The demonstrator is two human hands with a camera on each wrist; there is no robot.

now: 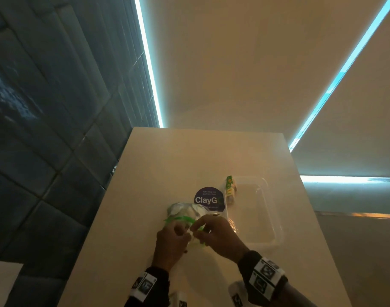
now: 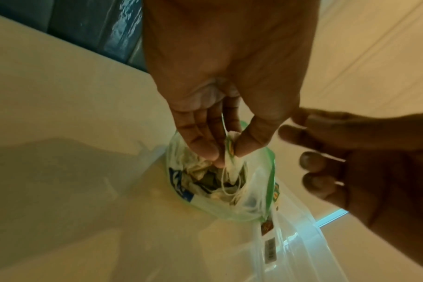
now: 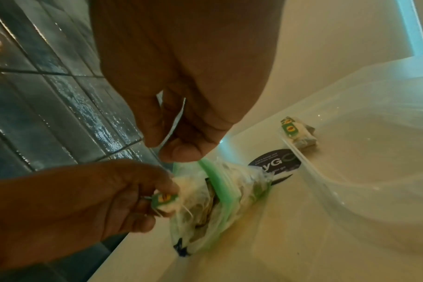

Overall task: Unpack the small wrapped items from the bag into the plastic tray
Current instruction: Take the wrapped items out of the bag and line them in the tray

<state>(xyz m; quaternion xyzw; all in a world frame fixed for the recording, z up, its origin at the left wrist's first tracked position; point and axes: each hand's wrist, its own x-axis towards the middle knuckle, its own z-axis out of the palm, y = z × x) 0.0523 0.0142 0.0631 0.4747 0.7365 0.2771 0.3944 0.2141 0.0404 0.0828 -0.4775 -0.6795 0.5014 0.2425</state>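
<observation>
A clear zip bag point(image 1: 185, 212) with a green rim lies on the table, its mouth toward me, with several small wrapped items inside point(image 2: 205, 177). My left hand point(image 2: 225, 152) pinches one wrapped item point(image 3: 164, 199) with a green and yellow tag at the bag's mouth. My right hand point(image 3: 176, 150) pinches the bag's green zip rim point(image 3: 215, 179) and holds it up. To the right of the bag sits the clear plastic tray point(image 1: 276, 231). A couple of wrapped items point(image 1: 230, 191) lie at its far left corner.
A round purple sticker point(image 1: 208, 199) is on the white table point(image 1: 145, 196) just beyond the bag. A dark tiled wall point(image 1: 45, 107) runs along the table's left edge. The table's right edge lies close to the tray.
</observation>
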